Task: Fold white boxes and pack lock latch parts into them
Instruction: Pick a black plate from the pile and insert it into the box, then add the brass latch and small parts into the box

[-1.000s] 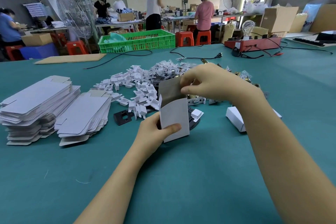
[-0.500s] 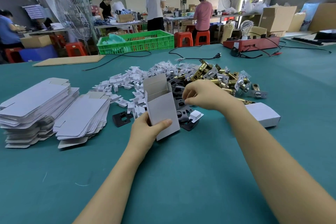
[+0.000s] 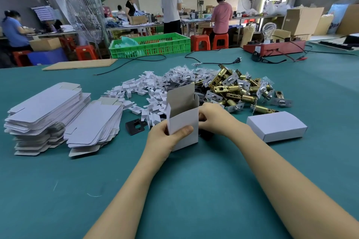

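At a green table [image 3: 58,190], a worker's left hand [image 3: 165,137] grips an upright white box [image 3: 184,122], its top flap raised, thumb across the front. The right hand [image 3: 215,118], fingers curled, touches the box's right edge, possibly pinching something hidden there. Behind lie brass latches [image 3: 233,91]; flat box blanks [image 3: 48,110] are stacked at left, a closed box [image 3: 275,128] at right.

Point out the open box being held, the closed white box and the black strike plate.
open box [image 3: 184,122], head view, white front panel.
closed white box [image 3: 275,125], head view, top face.
black strike plate [image 3: 134,127], head view, flat face left of its hole.
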`<state>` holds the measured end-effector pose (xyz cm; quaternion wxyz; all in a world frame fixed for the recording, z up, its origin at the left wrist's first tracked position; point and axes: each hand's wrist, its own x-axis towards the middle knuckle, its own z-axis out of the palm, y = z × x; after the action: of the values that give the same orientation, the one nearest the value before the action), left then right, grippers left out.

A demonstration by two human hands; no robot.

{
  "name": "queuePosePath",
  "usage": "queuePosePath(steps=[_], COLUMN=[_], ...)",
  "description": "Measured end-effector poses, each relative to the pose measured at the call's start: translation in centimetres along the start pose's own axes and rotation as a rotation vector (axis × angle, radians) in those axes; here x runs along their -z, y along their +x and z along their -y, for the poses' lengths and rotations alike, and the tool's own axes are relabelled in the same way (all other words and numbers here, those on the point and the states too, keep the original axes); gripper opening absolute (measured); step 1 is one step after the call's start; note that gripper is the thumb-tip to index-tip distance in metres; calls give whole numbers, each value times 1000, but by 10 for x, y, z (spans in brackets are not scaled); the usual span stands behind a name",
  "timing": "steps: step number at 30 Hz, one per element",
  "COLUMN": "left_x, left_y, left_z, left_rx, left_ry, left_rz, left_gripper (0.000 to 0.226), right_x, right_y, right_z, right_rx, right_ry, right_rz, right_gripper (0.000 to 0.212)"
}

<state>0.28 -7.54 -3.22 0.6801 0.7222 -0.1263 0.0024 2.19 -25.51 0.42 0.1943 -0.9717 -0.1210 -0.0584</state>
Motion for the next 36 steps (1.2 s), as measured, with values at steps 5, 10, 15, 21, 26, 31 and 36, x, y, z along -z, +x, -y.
queuePosePath(steps=[5,10,15,21,26,31,36], left_x=[0,0,2,1,2,2,1], left_y=[1,1,2,1,1,1,-1], left_z=[1,2,2,1,2,2,0], left_rx=[13,34,42,58,60,48,21], left_ry=[17,-7,12,5,6,8,26], left_rz=[-12,-29,-11,-10,-13,-1,3], left_gripper=[30,31,25,33,30,29,35], right_x=[4,32,51,43,50,62,74], right_y=[0,-7,-16,-16,-17,-17,-19], right_z=[-8,-20,-24,-21,-28,-29,-21], right_rx=[-135,-236,-309,-297,-284,-323,-289], right_ry=[57,94,54,-99,-12,611,1366], right_rz=[-48,-39,205,309,207,-60,-101], right_gripper=[9,12,28,33,15,26,24])
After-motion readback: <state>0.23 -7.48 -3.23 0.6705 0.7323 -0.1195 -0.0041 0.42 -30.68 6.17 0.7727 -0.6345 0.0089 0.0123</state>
